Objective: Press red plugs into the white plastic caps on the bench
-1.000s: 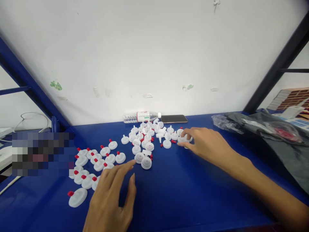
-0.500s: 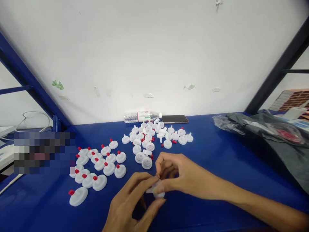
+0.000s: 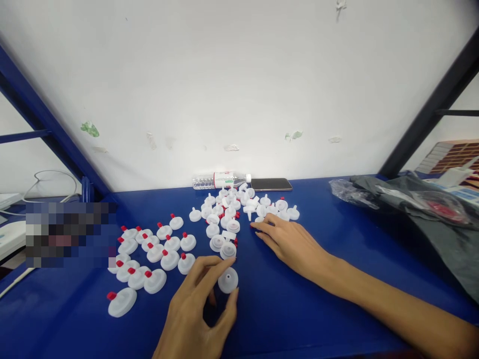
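My left hand (image 3: 204, 299) holds a round white plastic cap (image 3: 228, 281) by its rim between thumb and fingertips, its face with a small central hole turned toward me. Farther right, my right hand (image 3: 286, 237) stretches over the table, fingers extended and slightly apart. A fingertip touches a small red cap (image 3: 251, 226) at the near edge of the loose pile. That pile of white caps (image 3: 232, 226) has spouts and small red pieces among it. On the left lie several white caps fitted with red tips (image 3: 155, 282).
Against the wall, a clear plastic bottle (image 3: 221, 180) lies on its side beside a dark phone (image 3: 271, 184). Grey bags and clear plastic (image 3: 407, 199) cover the right side of the blue table (image 3: 299, 319). Blue posts (image 3: 56, 129) stand at the left.
My right hand has left the white cap and moved up and right to the pile's edge. The cap in my left hand has shifted slightly left and its face now shows.
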`<state>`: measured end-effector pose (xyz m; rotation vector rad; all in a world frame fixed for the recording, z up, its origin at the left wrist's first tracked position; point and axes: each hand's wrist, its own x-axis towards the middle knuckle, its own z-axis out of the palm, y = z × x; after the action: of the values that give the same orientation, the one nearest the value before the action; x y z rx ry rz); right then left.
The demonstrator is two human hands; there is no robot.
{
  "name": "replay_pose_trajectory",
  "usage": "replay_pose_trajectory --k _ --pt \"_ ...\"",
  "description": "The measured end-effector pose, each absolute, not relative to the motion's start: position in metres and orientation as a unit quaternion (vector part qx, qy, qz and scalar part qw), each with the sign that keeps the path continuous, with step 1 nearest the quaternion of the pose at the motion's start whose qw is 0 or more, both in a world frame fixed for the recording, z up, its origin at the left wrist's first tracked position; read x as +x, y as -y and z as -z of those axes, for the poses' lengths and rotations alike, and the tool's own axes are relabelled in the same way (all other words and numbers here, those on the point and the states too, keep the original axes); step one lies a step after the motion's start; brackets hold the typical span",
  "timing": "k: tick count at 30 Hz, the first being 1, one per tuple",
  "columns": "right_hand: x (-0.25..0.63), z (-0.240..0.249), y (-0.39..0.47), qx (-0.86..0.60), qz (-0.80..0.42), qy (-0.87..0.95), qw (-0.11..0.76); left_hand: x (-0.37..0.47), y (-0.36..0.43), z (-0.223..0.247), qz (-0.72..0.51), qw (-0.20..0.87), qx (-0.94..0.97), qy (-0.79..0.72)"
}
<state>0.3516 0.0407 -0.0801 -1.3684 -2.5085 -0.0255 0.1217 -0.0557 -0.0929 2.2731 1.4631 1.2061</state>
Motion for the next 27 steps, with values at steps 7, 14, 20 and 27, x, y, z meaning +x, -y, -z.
replay_pose_trajectory --k 7,14,20,27 --pt "0.352 0.074 -0.039 -0.469 -0.016 0.87 0.148 0.122 0.055 0.094 -0.397 0.152 0.737 -0.526" --pt "0.345 0.059 -0.029 -0.422 -0.284 0.811 0.29 0.118 0.051 0.094 -0.371 0.142 0.76 -0.514" --pt "0.332 0.051 -0.011 -0.379 -0.468 0.735 0.311 0.116 0.051 0.098 -0.37 0.126 0.769 -0.506" --pt "0.324 0.057 -0.002 -0.348 -0.519 0.726 0.286 0.114 0.052 0.102 -0.372 0.121 0.766 -0.51"
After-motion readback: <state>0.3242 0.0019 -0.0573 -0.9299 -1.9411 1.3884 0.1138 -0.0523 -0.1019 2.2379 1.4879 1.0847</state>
